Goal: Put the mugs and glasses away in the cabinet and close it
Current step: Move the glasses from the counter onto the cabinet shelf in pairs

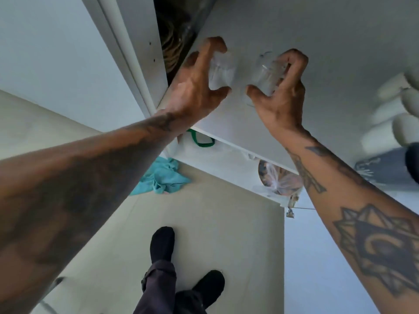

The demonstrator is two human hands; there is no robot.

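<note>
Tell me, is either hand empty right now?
No: the left hand and the right hand each grip a clear glass on the cabinet shelf.

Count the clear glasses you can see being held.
2. One glass is in the left hand, one glass in the right hand, both at the white shelf. Others may be hidden.

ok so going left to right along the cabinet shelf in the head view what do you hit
Left hand → the clear glass it grips → the second clear glass → right hand → blurred white mugs at the far right edge.
</note>
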